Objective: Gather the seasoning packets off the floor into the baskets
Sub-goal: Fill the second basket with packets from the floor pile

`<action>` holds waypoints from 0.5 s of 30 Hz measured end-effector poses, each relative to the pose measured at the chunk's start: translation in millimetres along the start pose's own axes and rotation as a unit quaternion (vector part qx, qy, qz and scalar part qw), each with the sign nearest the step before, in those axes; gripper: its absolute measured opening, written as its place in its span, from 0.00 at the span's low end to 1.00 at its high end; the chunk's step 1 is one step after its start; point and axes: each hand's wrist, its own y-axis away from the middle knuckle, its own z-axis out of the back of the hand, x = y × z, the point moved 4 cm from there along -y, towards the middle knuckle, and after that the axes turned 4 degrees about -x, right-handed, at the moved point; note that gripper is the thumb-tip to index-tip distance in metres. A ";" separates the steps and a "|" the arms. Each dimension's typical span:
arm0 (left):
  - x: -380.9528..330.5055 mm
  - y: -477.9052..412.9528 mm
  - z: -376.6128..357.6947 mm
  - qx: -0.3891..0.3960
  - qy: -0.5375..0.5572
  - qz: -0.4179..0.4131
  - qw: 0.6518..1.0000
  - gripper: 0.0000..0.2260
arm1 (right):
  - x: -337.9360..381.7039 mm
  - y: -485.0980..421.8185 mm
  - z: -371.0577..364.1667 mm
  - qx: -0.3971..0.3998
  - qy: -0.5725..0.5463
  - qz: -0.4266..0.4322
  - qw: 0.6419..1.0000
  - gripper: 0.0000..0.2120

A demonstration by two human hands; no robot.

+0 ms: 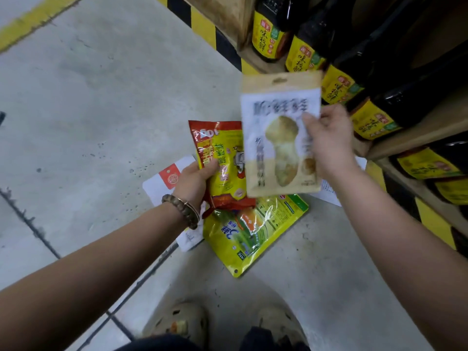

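Observation:
My left hand (193, 179) grips a red and yellow seasoning packet (220, 160) by its left edge, held above the floor. My right hand (329, 140) pinches a tan and white packet (276, 138) printed with a mushroom picture, lifted in front of the shelf. Below them a yellow-green packet (249, 231) lies flat on the concrete floor. A white packet with a red square (164, 179) lies on the floor under my left hand. Another white packet (329, 192) shows beneath my right forearm. No basket is in view.
A wooden shelf (410, 138) on the right holds several dark sauce bottles with yellow labels (336, 84). Yellow and black hazard tape (202, 26) runs along its base. My two shoes (182, 323) stand at the bottom edge on the grey floor.

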 end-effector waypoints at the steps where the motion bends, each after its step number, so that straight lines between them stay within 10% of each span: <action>1: -0.4 2.3 -7.4 0.017 0.012 0.009 1.000 0.06 | -8.1 9.5 -8.4 0.027 0.025 -0.025 0.999 0.11; 10: 11.5 4.6 -27.9 0.027 -0.036 -0.003 0.999 0.02 | -32.4 35.6 -9.1 0.050 0.033 -0.029 0.998 0.08; 12: 12.0 2.6 -26.2 0.021 -0.040 -0.003 0.999 0.02 | -34.9 7.2 11.2 0.063 0.167 -0.005 0.984 0.05; 15: 14.6 1.9 -25.0 0.019 -0.031 0.005 0.999 0.03 | -59.3 -25.2 36.2 0.144 0.454 -0.024 0.879 0.28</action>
